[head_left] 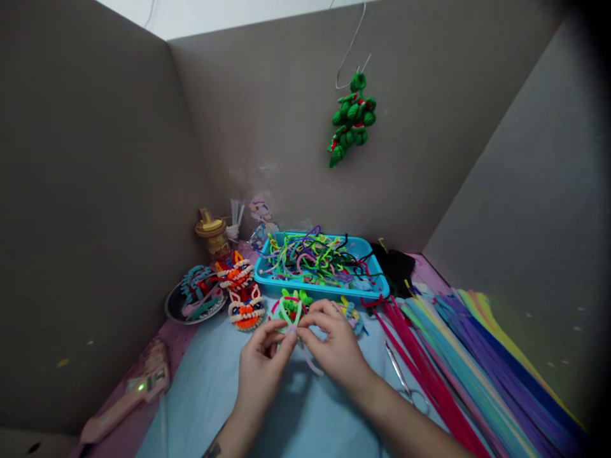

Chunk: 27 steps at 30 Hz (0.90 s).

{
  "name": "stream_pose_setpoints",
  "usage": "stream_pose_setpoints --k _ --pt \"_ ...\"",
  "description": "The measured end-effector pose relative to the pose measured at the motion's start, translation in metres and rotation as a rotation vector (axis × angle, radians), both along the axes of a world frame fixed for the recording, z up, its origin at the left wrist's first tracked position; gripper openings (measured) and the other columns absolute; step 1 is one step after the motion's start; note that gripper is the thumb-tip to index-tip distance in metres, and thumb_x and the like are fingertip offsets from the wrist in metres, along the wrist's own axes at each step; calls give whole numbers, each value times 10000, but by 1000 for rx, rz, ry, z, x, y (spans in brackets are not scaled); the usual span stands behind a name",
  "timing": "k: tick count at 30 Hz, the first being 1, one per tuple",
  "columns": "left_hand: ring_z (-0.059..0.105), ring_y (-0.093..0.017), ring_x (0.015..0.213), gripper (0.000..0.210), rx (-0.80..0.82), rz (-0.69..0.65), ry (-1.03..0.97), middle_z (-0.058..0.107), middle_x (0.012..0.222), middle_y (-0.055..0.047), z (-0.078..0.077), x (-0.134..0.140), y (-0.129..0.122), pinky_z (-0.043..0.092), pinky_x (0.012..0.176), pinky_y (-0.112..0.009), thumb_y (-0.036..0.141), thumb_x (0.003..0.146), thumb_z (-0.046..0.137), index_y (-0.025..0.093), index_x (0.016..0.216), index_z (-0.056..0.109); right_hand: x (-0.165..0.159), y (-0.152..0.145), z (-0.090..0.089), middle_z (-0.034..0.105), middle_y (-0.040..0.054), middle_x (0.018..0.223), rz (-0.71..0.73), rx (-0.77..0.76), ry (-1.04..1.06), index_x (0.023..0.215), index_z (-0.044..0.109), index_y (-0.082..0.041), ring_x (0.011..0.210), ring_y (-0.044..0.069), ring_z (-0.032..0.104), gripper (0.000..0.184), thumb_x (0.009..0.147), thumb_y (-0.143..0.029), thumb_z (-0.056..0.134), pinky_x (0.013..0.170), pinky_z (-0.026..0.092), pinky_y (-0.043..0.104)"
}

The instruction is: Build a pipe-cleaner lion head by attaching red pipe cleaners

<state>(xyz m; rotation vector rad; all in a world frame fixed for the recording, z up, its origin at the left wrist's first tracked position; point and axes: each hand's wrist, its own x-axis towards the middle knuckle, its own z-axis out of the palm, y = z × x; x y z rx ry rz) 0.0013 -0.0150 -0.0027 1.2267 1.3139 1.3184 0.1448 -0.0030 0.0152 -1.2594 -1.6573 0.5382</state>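
Note:
Both hands meet above the light blue mat (205, 388), pinching one small piece of bent pipe cleaners (292, 327). Pale green strands rise from it in a loop, and a pale lilac strand hangs below toward the mat. My left hand (265, 356) is closed, thumb and forefinger at the left side of the join. From the right, my right hand (334, 337) pinches the same spot. Just behind the fingers is a bright green fuzzy piece (300, 296), partly hidden. A yellow and blue fuzzy piece (353, 315) sits behind my right hand.
A blue tray (322, 291) of tangled pipe cleaners stands behind. Lion-head figures (247, 308) and a metal bowl (174, 313) are left, with a pink glue gun (124, 397) nearer. Right lie scissors (397, 366) and bundled pipe cleaners (491, 362). Green ornament (353, 117) hangs above.

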Motion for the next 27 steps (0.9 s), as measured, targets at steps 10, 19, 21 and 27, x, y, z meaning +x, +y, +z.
stream_pose_setpoints --k 10,19,21,27 --pt "489 -116 489 261 62 -14 105 665 606 0 -2 0 -1 343 473 -220 327 674 754 170 871 689 9 10 -5 503 13 844 134 -190 0 589 560 -186 863 197 512 156 690 -82 615 797 409 344" --pt "632 -149 629 427 -111 46 -194 708 653 -12 3 -3 7 458 619 -236 343 613 797 150 946 612 13 1 10 604 22 907 397 -7 -36 911 631 -229 898 192 562 291 726 -19 551 814 438 331" --pt "654 -157 670 443 -140 47 -264 723 683 -25 3 -3 9 477 660 -243 332 579 818 149 926 613 10 -1 9 636 21 868 426 57 -120 849 637 -231 860 193 566 191 767 -67 585 786 439 330" --pt "622 -127 624 358 -143 22 -332 695 667 0 0 -2 11 469 612 -216 339 556 832 154 791 636 3 -3 3 651 39 772 441 235 -195 773 583 -219 762 193 557 163 818 -86 500 712 444 317"
